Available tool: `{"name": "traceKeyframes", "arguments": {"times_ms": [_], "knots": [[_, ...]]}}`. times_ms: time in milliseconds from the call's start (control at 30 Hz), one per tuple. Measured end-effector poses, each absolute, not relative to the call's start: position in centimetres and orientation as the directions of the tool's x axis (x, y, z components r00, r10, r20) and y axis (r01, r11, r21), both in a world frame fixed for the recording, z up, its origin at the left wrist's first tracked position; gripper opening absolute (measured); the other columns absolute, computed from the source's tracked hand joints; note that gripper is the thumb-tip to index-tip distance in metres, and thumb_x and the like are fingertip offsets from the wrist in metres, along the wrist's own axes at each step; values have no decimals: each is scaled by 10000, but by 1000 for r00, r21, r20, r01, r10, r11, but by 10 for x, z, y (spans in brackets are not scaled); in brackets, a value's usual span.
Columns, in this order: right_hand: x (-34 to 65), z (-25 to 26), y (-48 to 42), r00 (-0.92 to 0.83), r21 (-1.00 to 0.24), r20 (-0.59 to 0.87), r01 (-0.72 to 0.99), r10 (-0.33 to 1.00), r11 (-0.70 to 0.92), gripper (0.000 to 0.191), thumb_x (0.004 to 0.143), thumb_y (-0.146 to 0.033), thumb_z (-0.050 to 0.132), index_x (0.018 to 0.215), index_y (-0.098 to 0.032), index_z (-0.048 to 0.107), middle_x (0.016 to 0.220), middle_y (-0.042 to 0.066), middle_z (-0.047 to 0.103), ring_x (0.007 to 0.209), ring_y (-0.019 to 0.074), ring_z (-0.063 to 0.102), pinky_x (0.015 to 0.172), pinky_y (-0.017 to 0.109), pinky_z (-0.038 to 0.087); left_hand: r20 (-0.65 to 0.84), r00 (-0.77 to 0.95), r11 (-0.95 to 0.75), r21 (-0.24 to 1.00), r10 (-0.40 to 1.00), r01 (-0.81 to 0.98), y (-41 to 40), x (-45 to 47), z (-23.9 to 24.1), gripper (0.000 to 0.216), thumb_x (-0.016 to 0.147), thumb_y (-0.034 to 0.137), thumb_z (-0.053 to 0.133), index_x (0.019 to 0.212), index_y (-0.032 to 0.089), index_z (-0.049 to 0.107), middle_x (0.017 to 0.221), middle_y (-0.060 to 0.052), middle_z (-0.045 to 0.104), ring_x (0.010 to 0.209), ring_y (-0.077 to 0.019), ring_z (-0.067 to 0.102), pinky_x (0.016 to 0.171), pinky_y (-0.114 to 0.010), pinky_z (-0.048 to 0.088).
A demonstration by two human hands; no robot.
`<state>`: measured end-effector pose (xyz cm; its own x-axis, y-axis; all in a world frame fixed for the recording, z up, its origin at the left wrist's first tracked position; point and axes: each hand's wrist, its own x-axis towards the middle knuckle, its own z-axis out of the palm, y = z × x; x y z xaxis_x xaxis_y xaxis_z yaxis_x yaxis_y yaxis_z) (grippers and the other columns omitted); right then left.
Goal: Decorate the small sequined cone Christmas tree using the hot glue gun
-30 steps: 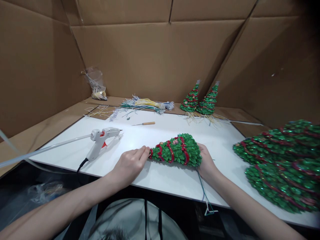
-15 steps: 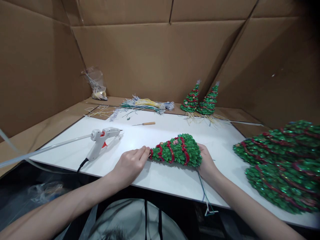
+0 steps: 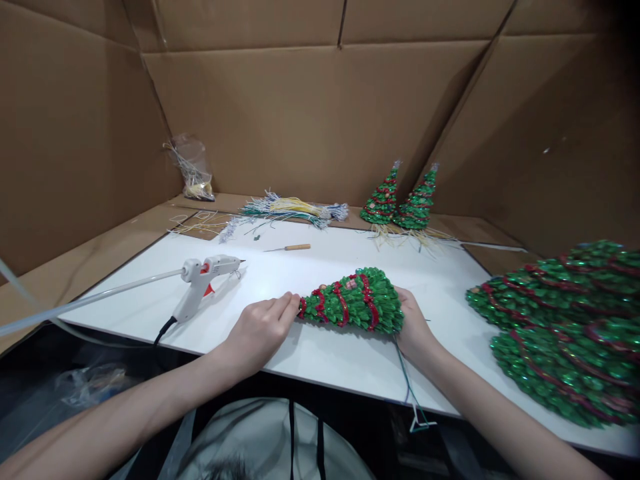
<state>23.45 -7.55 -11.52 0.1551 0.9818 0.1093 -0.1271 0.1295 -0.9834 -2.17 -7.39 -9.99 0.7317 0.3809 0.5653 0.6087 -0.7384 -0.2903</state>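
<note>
A small green sequinned Christmas tree (image 3: pixel 355 300) with red garlands lies on its side on the white board (image 3: pixel 320 267), tip pointing left. My left hand (image 3: pixel 260 330) is closed, its fingers pinched on the tree's tip. My right hand (image 3: pixel 413 323) cups the tree's wide base, its fingers hidden behind the base. Thin wires (image 3: pixel 407 383) hang from the base over the board's near edge.
A white hot-glue gun (image 3: pixel 203 280) with its cord lies left of my hands. A wooden-handled awl (image 3: pixel 295 247), a bundle of coloured wires (image 3: pixel 290 208), a plastic bag (image 3: pixel 193 170) and two upright small trees (image 3: pixel 400 200) stand farther back. Several finished trees (image 3: pixel 565 320) are piled right. Cardboard walls surround the board.
</note>
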Motion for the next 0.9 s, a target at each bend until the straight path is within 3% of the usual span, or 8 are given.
{"name": "traceKeyframes", "arguments": {"times_ms": [900], "knots": [[235,-117,-74,158,-986,129,-88,979,144,110,585,-198,632,647,-186,721,622,12,689,690,209,648,590,290,522,579,727,-737,-293,370,609,-73,-21,-99,292,834,1,404,1037,15,613,987,-161,705,774,-211,696,620,-301,585]]}}
